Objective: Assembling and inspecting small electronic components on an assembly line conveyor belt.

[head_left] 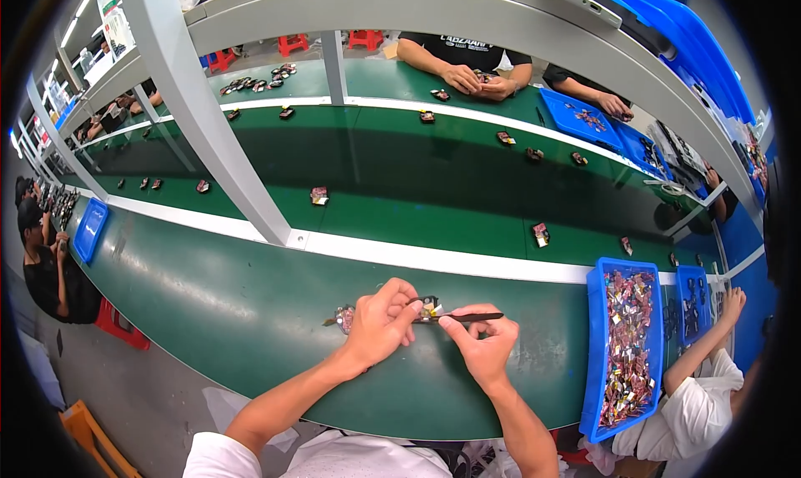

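My left hand (380,324) is closed around a small electronic assembly (431,308) with black and pale parts, held low over the green bench. In my right hand (484,344) is a thin dark tool, looking like tweezers (480,317), pinched between thumb and fingers. Its tip end reaches to the assembly, but whether it touches cannot be made out. Just left of my left hand lies another small reddish electronic part (344,317) on the bench, partly covered by the hand.
At my right stands a blue tray (595,353) full of small reddish parts, with a smaller blue tray (691,271) beyond. A green conveyor belt (400,219) carries scattered assemblies behind a white rail (400,255). A grey post (209,111) rises front left. Other people sit around.
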`<state>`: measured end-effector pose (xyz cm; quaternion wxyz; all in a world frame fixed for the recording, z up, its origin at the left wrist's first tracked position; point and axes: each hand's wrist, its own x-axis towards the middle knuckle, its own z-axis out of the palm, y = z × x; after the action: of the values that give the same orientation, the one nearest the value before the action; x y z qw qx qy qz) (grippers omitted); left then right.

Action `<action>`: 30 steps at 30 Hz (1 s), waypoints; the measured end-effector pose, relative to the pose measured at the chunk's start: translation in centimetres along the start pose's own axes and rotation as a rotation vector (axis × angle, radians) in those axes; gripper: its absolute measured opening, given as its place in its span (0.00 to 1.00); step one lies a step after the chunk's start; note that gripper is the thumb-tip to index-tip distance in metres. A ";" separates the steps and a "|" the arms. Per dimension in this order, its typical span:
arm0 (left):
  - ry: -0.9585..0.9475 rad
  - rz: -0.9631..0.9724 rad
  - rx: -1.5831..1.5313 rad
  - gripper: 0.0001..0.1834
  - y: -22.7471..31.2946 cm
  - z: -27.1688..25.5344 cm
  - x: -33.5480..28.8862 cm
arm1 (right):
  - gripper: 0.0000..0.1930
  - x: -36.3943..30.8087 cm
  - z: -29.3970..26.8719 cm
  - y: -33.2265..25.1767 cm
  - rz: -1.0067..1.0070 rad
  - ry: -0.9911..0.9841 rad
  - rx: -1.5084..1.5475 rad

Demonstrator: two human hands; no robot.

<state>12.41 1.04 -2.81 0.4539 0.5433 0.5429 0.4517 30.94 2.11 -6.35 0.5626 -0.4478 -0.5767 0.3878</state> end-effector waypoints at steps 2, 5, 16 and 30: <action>0.015 0.018 -0.017 0.06 -0.1 0.1 -0.1 | 0.08 0.0 0.1 0.0 -0.001 0.004 -0.001; 0.027 0.000 -0.011 0.06 0.1 0.0 -0.3 | 0.08 0.1 0.2 -0.3 -0.008 0.026 -0.013; 0.018 0.032 -0.033 0.09 -0.8 0.9 -0.6 | 0.08 0.1 -0.1 0.1 0.034 0.025 -0.043; -0.084 -0.099 -0.263 0.08 -1.2 -0.2 0.2 | 0.07 0.8 -0.9 -0.5 0.169 -0.080 0.192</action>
<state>11.96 1.22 -3.92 0.5652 0.4704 0.4857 0.4727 31.86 2.66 -5.62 0.5447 -0.4231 -0.5190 0.5049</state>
